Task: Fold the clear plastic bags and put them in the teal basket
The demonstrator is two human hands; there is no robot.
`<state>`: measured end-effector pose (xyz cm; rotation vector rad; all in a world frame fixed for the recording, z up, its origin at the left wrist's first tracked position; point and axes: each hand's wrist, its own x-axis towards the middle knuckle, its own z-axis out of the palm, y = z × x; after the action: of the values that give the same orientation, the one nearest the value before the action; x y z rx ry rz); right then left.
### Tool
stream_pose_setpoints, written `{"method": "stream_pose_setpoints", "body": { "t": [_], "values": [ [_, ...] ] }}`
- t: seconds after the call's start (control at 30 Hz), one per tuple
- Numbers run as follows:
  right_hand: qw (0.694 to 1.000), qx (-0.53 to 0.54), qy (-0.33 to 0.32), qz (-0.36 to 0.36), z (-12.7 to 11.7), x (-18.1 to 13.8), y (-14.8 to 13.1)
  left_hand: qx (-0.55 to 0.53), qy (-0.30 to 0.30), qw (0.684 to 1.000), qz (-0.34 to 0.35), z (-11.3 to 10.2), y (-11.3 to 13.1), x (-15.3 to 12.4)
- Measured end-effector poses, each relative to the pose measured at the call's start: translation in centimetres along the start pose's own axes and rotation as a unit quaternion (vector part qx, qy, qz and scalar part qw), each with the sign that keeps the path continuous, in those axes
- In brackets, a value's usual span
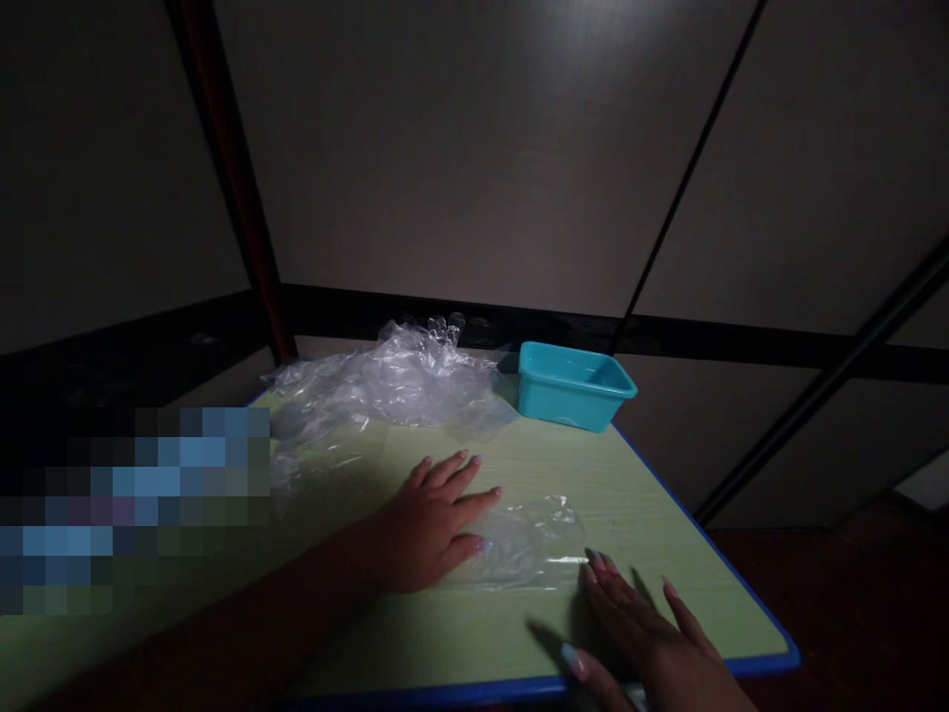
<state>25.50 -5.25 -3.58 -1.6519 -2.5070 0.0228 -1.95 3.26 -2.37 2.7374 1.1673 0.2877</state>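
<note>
Left hand (437, 519) lies palm down on the table (652, 494), fingers spread and straight, gripping nothing. Its fingertips rest on the 9 o'clock edge of a clear plastic piece (538, 544) that lies flat on the green top. Right hand (645, 633) comes in from 5 o'clock of that piece, also opened out with its fingers extended. Its longest fingertips touch the piece's right border, and its thumb sits near the blue front edge of the table. Neither hand pinches the film, and the piece lies between them, a little toward the near right part of the table.

From the plastic piece, a heap of crumpled clear plastic (386, 381) sits at 11 o'clock, well apart, at the far side of the table. A teal tub (574, 384) stands upright at 1 o'clock, just beside the heap at the far right corner; what it holds cannot be told. At 9 o'clock from the left hand, a pixelated patch (133, 504) covers part of the scene. Grey wall panels (474, 148) rise behind the table in dim light.
</note>
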Motion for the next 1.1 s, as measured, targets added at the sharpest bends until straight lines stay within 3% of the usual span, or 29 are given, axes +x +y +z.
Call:
{"method": "stream_pose_setpoints", "body": {
  "t": [0.17, 0.27, 0.33, 0.4, 0.47, 0.53, 0.6, 0.67, 0.87, 0.97, 1.1],
  "values": [
    [0.999, -0.024, 0.015, 0.043, -0.1, -0.1, 0.1, -0.038, 0.013, 0.998, 0.045, -0.7, 0.4, 0.0],
    [1.0, -0.021, 0.014, 0.008, -0.1, 0.1, -0.7, -0.086, 0.039, 0.993, 0.071, -1.2, 0.2, 0.2],
    [0.999, -0.01, 0.014, -0.043, 0.0, 0.6, -1.7, -0.154, 0.104, 0.981, 0.062, -1.7, -0.2, 0.4],
    [0.995, 0.002, 0.022, -0.102, 0.2, 1.2, -2.8, -0.259, 0.199, 0.945, 0.012, -2.6, -0.7, 0.7],
    [0.987, 0.013, 0.034, -0.155, 0.5, 1.9, -4.0, -0.382, 0.283, 0.877, -0.071, -3.3, -1.2, 0.9],
    [0.981, 0.021, 0.049, -0.185, 1.0, 2.6, -5.0, -0.468, 0.328, 0.813, -0.113, -3.8, -1.7, 1.0],
    [0.978, 0.026, 0.059, -0.199, 1.6, 3.2, -5.7, -0.502, 0.341, 0.783, -0.133, -3.9, -1.9, 1.1],
    [0.976, 0.029, 0.06, -0.207, 2.0, 3.5, -6.2, -0.482, 0.331, 0.797, -0.151, -3.6, -2.0, 1.3],
    [0.98, 0.035, 0.019, -0.197, 2.0, 3.4, -5.8, -0.255, 0.217, 0.936, -0.107, -2.5, -1.5, 1.4],
    [0.978, 0.027, 0.014, -0.205, 1.6, 3.2, -5.0, -0.19, 0.178, 0.961, -0.097, -2.3, -1.3, 1.2],
    [0.972, 0.007, 0.043, -0.229, 2.0, 2.7, -3.8, -0.16, 0.153, 0.97, -0.103, -2.2, -1.4, 1.1]
  ]
}}
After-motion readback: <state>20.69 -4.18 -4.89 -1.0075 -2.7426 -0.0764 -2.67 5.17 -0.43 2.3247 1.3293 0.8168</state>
